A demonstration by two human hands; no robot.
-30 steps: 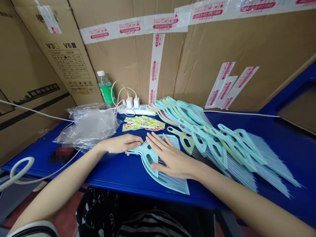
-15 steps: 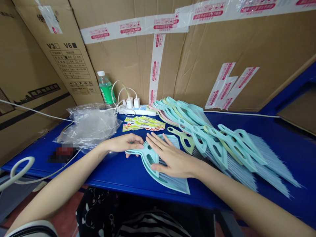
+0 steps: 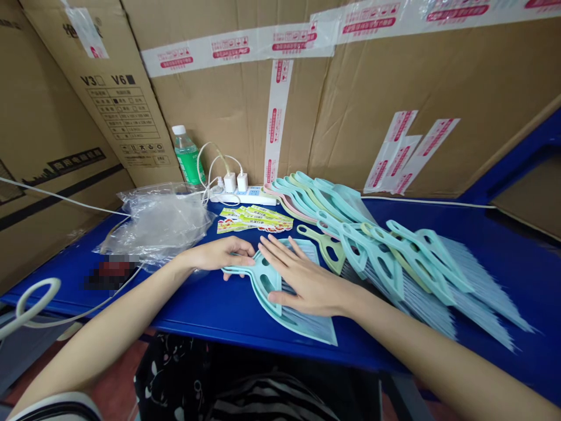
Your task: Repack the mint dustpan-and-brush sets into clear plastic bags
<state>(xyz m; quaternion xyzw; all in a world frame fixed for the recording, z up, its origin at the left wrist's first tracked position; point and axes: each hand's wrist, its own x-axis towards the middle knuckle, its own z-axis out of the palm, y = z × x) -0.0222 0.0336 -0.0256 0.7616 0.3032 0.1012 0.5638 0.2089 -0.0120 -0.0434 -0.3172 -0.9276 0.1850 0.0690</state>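
Left fingers (image 3: 240, 259): slim handles (image 3: 236, 270) | right fingers (image 3: 280, 252): bristled brush (image 3: 272, 276) on smooth, flared dustpan (image 3: 328, 335)

The left hand (image 3: 228, 255) and the right hand (image 3: 304, 280) are bare, with slender fingers; both forearms are bare. At the near left, a white sleeve (image 3: 61, 404) carries black banding. At the near side, black printed fabric (image 3: 170, 374) bears white figures and outlines; right of it, dark striped fabric (image 3: 272, 400) shows pale grey, curving stripes.

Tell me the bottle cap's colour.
The bottle cap is white, seen best in the head view.
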